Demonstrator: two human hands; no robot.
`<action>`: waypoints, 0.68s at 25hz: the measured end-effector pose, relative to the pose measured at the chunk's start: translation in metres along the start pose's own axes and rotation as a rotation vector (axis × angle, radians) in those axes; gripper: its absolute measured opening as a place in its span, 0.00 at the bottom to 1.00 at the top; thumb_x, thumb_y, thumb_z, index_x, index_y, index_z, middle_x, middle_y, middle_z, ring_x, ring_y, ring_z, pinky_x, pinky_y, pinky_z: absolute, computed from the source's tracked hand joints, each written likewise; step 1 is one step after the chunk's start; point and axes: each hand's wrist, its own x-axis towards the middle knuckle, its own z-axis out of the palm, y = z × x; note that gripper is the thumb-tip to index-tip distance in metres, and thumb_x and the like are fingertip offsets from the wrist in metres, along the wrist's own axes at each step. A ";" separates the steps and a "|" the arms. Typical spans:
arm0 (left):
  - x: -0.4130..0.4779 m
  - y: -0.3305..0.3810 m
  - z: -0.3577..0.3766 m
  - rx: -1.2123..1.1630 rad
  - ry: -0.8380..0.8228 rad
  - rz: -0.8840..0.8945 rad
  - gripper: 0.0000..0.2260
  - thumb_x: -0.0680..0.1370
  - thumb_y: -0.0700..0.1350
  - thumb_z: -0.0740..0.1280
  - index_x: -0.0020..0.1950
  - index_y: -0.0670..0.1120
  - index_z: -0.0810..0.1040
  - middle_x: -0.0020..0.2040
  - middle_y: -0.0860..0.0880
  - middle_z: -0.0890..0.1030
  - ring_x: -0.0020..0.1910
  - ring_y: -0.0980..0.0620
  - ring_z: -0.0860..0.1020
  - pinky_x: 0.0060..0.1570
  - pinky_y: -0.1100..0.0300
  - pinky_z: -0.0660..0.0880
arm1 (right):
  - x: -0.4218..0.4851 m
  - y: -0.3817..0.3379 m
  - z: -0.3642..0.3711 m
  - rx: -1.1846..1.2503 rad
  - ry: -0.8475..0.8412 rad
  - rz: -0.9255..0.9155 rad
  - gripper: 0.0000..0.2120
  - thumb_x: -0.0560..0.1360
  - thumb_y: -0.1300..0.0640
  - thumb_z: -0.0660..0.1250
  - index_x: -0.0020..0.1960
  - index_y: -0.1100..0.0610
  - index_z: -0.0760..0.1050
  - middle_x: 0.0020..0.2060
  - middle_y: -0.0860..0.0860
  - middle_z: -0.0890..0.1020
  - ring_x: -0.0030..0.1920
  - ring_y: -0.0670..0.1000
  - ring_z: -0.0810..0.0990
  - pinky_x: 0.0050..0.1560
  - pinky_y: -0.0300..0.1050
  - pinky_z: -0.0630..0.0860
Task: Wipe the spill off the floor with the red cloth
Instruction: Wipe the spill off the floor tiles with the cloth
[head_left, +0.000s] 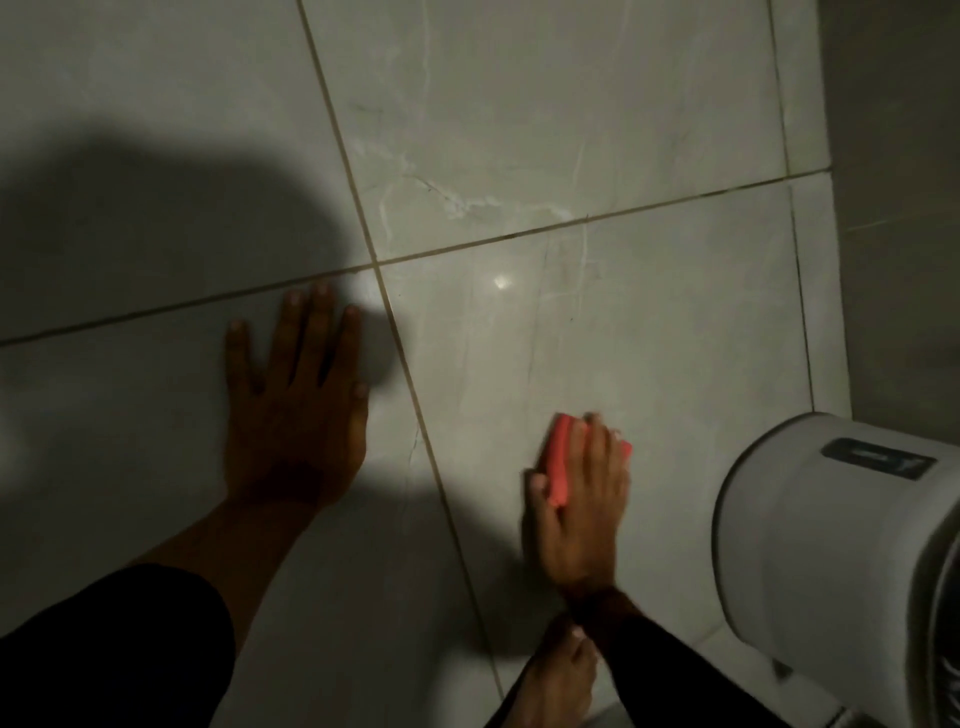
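At 6 o'clock a bare foot (558, 675) stands on the tiled floor (649, 338). Just beyond it, the right hand (582, 514) presses flat on the folded red cloth (560, 460), fingers curled over it. At 9 o'clock the left hand (296, 400) lies spread, palm down. A white appliance (831, 545) sits at 4 o'clock.

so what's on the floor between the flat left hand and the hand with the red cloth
Only bare tile: a grout line runs between the left hand and the right hand pressing the red cloth, in the head view.
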 end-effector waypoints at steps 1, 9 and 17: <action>0.000 0.000 0.000 0.002 0.007 0.005 0.32 0.83 0.52 0.55 0.87 0.45 0.56 0.88 0.40 0.55 0.87 0.38 0.52 0.80 0.27 0.48 | 0.012 0.016 -0.007 -0.004 0.015 0.073 0.35 0.85 0.42 0.51 0.87 0.55 0.52 0.88 0.58 0.50 0.88 0.65 0.49 0.86 0.71 0.50; 0.001 0.001 -0.001 0.007 0.010 0.006 0.32 0.82 0.52 0.56 0.87 0.45 0.58 0.87 0.40 0.56 0.87 0.37 0.54 0.80 0.26 0.50 | 0.148 -0.062 -0.008 -0.025 0.113 -0.226 0.35 0.86 0.39 0.51 0.88 0.52 0.52 0.89 0.54 0.51 0.89 0.61 0.49 0.88 0.63 0.46; 0.002 0.003 -0.005 0.000 -0.014 -0.023 0.32 0.82 0.51 0.57 0.86 0.45 0.60 0.87 0.40 0.57 0.87 0.38 0.55 0.81 0.27 0.49 | 0.230 -0.038 -0.058 0.009 0.153 0.155 0.35 0.83 0.41 0.52 0.87 0.54 0.59 0.87 0.58 0.60 0.87 0.65 0.55 0.86 0.65 0.52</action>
